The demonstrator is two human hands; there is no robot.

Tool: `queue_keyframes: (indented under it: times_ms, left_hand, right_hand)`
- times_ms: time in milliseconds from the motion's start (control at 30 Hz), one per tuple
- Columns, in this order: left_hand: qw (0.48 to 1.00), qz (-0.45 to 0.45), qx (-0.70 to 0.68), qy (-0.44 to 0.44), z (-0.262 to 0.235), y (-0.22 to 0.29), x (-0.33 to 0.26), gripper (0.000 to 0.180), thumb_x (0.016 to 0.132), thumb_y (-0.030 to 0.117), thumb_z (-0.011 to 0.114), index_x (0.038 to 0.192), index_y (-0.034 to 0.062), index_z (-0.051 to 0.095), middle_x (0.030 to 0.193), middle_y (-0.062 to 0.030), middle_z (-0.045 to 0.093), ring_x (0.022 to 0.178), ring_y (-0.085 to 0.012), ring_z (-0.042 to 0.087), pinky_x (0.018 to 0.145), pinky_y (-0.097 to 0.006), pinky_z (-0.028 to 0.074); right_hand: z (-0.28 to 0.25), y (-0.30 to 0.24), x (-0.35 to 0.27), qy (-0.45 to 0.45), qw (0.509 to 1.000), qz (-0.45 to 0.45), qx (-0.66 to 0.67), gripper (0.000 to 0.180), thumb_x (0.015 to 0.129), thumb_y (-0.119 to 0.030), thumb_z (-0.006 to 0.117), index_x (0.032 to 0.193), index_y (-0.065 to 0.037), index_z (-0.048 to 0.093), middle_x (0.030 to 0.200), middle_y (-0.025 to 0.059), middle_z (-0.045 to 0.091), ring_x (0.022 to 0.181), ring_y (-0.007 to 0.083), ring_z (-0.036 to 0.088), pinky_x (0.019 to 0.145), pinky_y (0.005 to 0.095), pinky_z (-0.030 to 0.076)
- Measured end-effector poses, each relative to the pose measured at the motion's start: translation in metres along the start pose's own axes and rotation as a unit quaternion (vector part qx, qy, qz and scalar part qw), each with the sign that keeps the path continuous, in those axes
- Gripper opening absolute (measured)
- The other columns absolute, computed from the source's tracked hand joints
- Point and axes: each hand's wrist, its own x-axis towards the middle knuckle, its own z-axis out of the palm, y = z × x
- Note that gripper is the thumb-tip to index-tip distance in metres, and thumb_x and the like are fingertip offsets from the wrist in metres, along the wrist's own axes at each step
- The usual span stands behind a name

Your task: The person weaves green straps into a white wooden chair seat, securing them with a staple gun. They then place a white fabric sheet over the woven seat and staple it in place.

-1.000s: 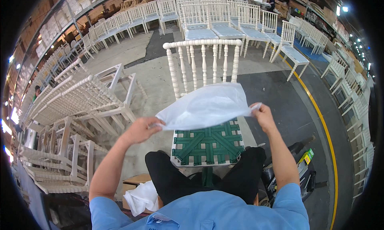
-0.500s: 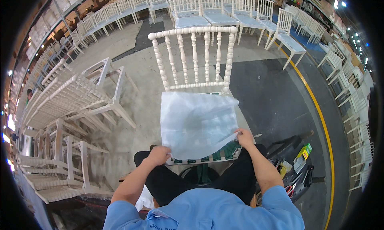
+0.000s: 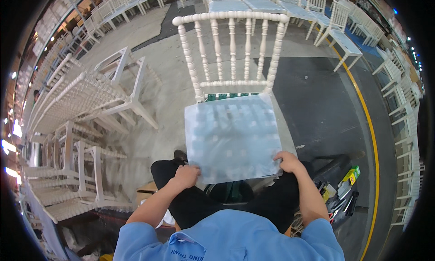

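At nine o'clock lie stacked white chairs [image 3: 86, 97] on the floor, well apart from the work. The left hand [image 3: 186, 175] is closed on the near left corner of a translucent plastic sheet [image 3: 231, 136], which is spread flat over the green woven seat [image 3: 229, 97] of a white spindle-back chair [image 3: 231, 48] at twelve o'clock. The right hand [image 3: 286, 161] pinches the sheet's near right corner, with a yellow floor line [image 3: 369, 138] curving past at three o'clock.
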Motion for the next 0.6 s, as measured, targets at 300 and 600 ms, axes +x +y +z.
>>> queue_keyframes:
  times_ms: [300, 600]
  left_hand:
    - [0.789, -0.304, -0.494, 0.201, -0.014, -0.079, 0.072, 0.045, 0.099, 0.031, 0.065, 0.135, 0.0035, 0.067, 0.118, -0.0194, 0.075, 0.11, -0.0298, 0.072, 0.091, -0.047, 0.055]
    - [0.579, -0.302, -0.748, 0.116, 0.003, -0.052, 0.128, 0.063, 0.109, 0.045, 0.059, 0.15, -0.0028, 0.055, 0.143, -0.0171, 0.065, 0.129, -0.0308, 0.063, 0.108, -0.044, 0.049]
  right_hand:
    - [-0.032, 0.012, 0.043, 0.159, 0.937, 0.136, 0.28, 0.051, 0.093, -0.014, 0.075, 0.141, -0.001, 0.065, 0.121, 0.0148, 0.072, 0.104, 0.0273, 0.07, 0.078, 0.0402, 0.058]
    - [0.023, 0.018, 0.078, 0.053, 0.877, 0.266, 0.397, 0.057, 0.11, -0.036, 0.059, 0.15, 0.003, 0.056, 0.141, 0.0214, 0.066, 0.126, 0.0337, 0.064, 0.105, 0.0473, 0.05]
